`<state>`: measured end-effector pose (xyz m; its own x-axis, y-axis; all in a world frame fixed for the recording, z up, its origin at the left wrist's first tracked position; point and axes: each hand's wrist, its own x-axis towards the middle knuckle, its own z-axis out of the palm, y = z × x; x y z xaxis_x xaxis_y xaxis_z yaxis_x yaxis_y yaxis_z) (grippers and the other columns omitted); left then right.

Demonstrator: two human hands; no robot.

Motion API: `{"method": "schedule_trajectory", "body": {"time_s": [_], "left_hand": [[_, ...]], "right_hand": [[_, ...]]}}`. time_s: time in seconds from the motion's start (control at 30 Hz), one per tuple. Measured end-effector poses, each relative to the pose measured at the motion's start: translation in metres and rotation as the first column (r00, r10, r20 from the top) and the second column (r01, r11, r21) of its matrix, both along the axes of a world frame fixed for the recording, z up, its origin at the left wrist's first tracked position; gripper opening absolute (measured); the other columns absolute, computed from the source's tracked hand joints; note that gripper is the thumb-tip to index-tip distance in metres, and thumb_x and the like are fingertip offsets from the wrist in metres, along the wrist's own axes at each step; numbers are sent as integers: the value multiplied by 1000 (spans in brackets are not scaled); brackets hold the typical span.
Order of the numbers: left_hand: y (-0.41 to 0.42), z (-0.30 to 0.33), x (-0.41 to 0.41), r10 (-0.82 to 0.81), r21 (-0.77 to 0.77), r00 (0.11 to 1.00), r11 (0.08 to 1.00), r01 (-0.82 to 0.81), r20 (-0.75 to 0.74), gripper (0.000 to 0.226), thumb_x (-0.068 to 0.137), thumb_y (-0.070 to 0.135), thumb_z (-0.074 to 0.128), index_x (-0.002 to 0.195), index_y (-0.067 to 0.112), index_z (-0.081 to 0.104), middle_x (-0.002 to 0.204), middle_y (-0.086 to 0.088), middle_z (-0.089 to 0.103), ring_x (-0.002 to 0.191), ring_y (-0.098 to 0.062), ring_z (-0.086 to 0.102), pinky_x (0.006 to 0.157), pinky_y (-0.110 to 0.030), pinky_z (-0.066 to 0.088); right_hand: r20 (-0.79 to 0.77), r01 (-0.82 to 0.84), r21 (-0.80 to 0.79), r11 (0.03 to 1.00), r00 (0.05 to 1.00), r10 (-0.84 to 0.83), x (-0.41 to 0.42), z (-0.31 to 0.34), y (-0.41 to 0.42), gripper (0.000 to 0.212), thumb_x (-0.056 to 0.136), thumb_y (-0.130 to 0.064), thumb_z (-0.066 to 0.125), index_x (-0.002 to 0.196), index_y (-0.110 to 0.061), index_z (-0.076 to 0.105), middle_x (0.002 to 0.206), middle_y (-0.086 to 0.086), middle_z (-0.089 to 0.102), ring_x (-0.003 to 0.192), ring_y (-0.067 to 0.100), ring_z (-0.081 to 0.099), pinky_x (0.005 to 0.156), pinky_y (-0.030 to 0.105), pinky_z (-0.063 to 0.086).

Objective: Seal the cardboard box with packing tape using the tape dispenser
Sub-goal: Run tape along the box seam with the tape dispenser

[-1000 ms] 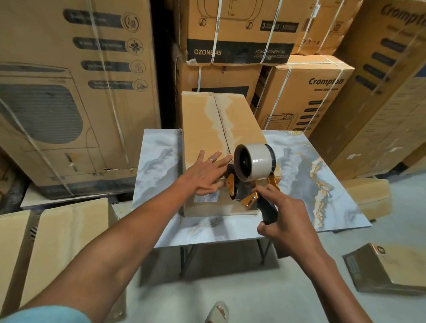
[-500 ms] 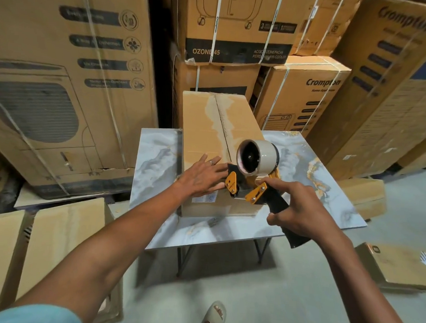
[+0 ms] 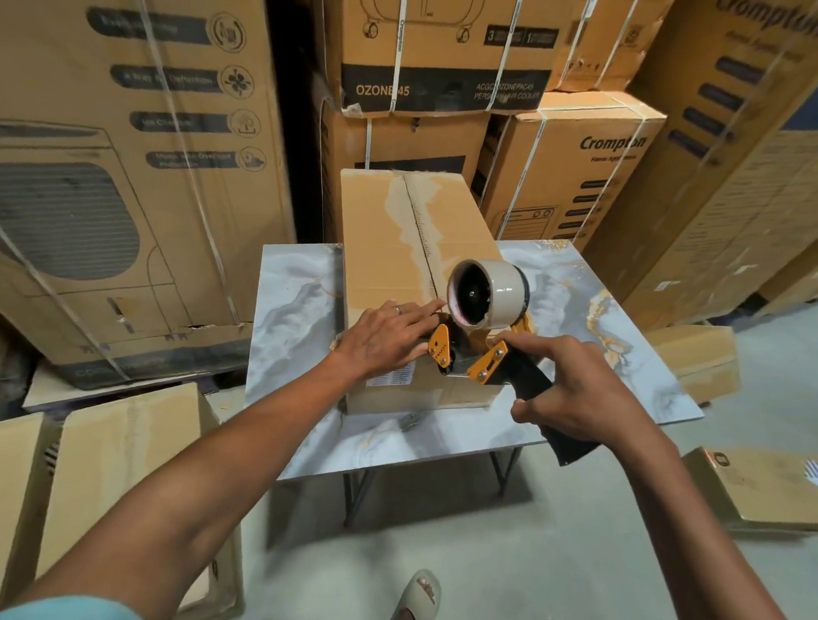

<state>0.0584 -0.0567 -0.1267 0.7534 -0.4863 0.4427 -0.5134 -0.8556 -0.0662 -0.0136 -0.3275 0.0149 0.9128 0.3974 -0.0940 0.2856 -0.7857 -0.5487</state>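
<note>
Cardboard box: long, lying on marble-patterned table, centre seam untaped. Left hand: flat, fingers straight, pressing the box's near end. Right hand: curled round the black handle of tape dispenser, whose front end sits at the box's near edge. Stacked appliance cartons behind.

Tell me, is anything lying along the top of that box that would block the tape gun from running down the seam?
Nothing visible lies on the seam ahead of the tape gun. The left hand rests flat on the box just beside the seam at the near end, fingertips close to the tape gun. The right hand grips the handle.
</note>
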Motion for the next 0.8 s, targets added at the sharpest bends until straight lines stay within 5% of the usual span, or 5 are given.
{"method": "schedule_trajectory", "body": {"time_s": [0.13, 0.23, 0.33, 0.43, 0.8], "left_hand": [[-2, 7, -5, -40, 11, 998, 999, 40, 43, 36, 93, 30, 58, 122, 9, 62, 121, -8, 68, 98, -31, 68, 71, -49, 60], [-4, 8, -6, -16, 34, 1000, 999, 16, 14, 34, 93, 26, 60, 122, 8, 61, 112, -9, 69, 96, -30, 68, 77, -50, 57], [-4, 6, -5, 2, 63, 1000, 998, -3, 4, 35, 95, 26, 54, 123, 6, 61, 113, -11, 69, 96, -31, 68, 79, -50, 56], [-5, 4, -4, -3, 82, 1000, 997, 3, 4, 38, 96, 26, 46, 123, 4, 61, 115, -13, 68, 97, -33, 68, 81, -51, 55], [-13, 3, -3, -13, -8, 993, 1000, 14, 116, 15, 94, 10, 64, 107, 2, 64, 97, -16, 72, 75, -36, 71, 62, -48, 60]], "right_hand": [[-13, 5, -3, 1000, 1000, -5, 2, -1, 1, 83, 69, -9, 90, 141, -36, 58, 116, -8, 61, 96, 11, 55, 71, 12, 39], [-29, 15, 7, 1000, 999, -15, 6, -3, -2, 83, 68, -9, 90, 140, -38, 60, 117, -5, 64, 76, 11, 64, 55, 5, 42], [-45, 20, 23, 1000, 999, -19, 10, -4, -3, 83, 68, -8, 90, 138, -42, 60, 115, -5, 65, 71, 13, 67, 51, 9, 46], [-40, 23, 25, 999, 999, -22, 12, -5, -4, 85, 66, -11, 91, 139, -41, 59, 120, -4, 65, 85, 16, 65, 65, 18, 52], [-25, 8, 53, 999, 1000, -7, 14, -5, -9, 85, 66, -8, 91, 137, -44, 61, 119, -8, 66, 72, 8, 67, 61, 18, 57]]}}
